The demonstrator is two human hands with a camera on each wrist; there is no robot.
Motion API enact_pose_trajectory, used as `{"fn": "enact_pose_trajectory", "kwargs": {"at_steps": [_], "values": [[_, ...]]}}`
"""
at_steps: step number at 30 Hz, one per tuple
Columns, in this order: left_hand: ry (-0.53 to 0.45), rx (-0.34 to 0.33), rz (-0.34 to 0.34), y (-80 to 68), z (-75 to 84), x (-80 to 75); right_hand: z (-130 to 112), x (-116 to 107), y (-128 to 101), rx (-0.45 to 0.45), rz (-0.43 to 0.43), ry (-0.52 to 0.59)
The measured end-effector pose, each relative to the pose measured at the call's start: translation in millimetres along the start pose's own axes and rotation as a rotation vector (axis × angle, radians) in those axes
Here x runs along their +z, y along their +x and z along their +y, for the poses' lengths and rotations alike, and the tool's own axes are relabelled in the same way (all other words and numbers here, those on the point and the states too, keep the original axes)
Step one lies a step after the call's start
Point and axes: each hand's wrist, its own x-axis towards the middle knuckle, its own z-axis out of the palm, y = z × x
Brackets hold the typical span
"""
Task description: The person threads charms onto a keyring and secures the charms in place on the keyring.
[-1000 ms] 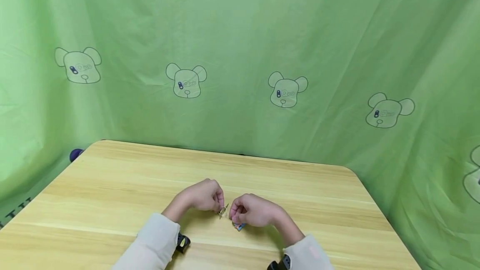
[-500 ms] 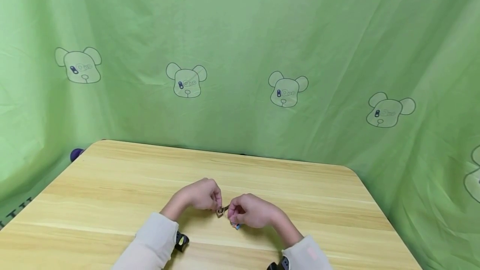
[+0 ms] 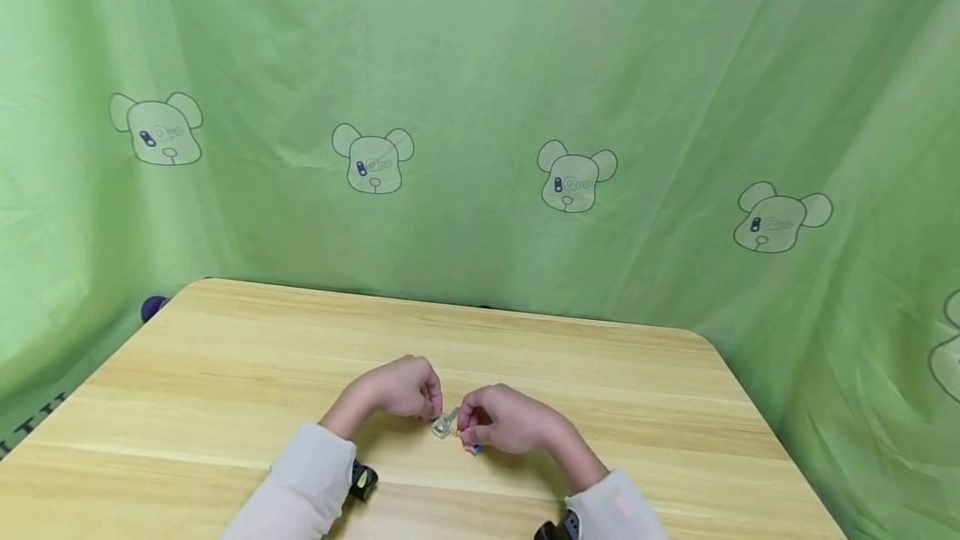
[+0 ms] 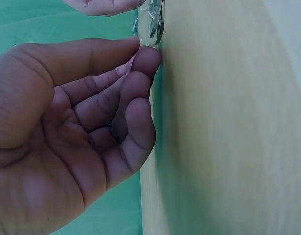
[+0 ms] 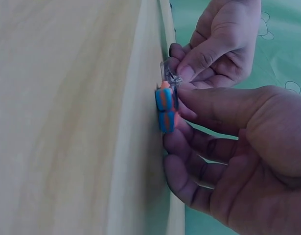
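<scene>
Wooden table point(image 3: 225, 373), green bear-print curtain point(image 3: 480, 107), purple object point(image 3: 153, 306) behind table

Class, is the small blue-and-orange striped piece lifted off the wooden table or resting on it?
Resting: the blue-and-orange striped piece touches the wooden table, the right hand pinching it.

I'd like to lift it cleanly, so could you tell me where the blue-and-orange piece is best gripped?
Probably pinch the blue-and-orange piece across its long striped sides, coming from above. It lies on the table under the right hand, with its end meeting the clear ring the left hand pinches.
</scene>
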Motion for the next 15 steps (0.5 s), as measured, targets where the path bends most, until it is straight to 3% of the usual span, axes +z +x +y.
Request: {"fn": "enact_pose_trajectory", "kwargs": {"at_steps": [15], "values": [[0.012,-0.037,0.021,-3.2,0.8,-3.2,-8,-12,-2,0.002,0.016,-0.077]]}}
